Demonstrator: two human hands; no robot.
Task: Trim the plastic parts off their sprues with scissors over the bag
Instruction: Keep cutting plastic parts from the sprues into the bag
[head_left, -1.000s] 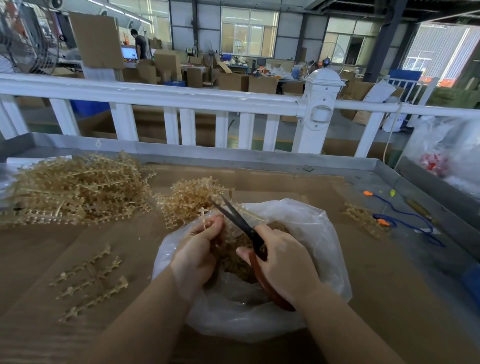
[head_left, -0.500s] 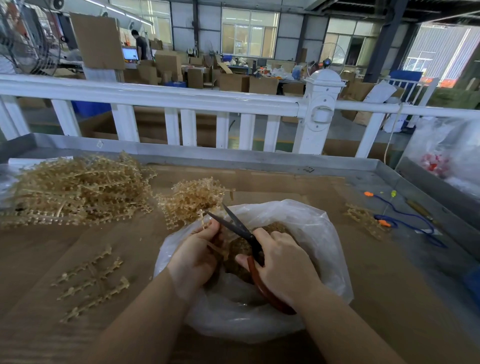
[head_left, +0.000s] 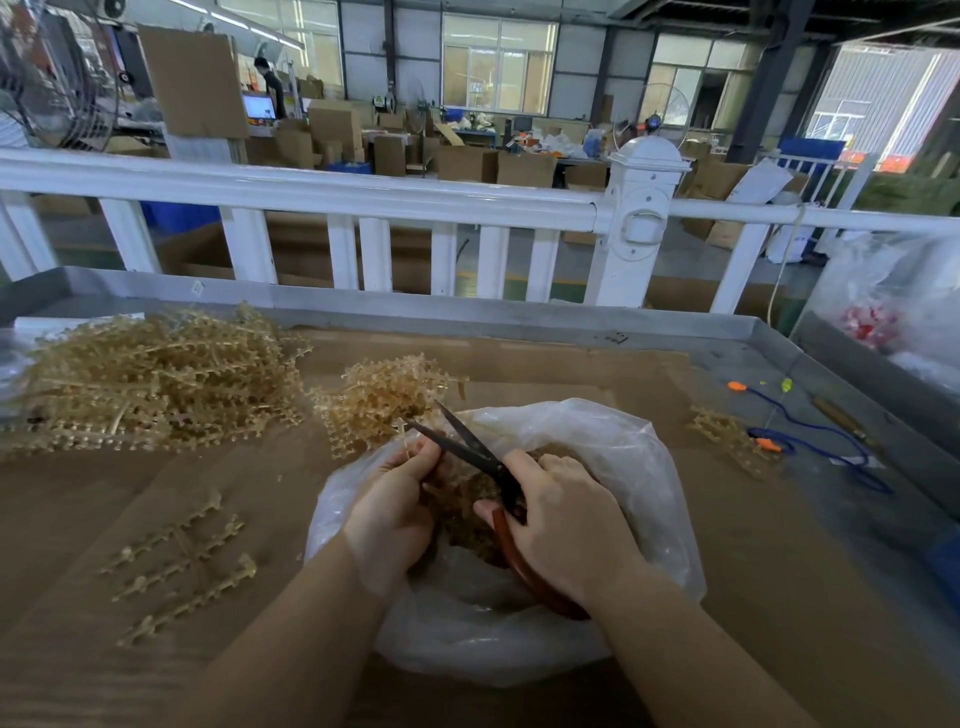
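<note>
Two sprue heaps crowd cardboard-topped table beside railing.

The bag at lower center is thin, glossy, translucent plastic. The scissors have dark matt metal blades and smooth reddish-brown handles. The sprues at left are amber, semi-translucent plastic on matt brown cardboard.

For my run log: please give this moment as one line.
left hand: holds sprue | right hand: scissors open | over bag

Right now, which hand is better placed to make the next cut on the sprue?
The right hand: it grips the scissors, blades open at the sprue pinched by the left hand over the bag.
</note>
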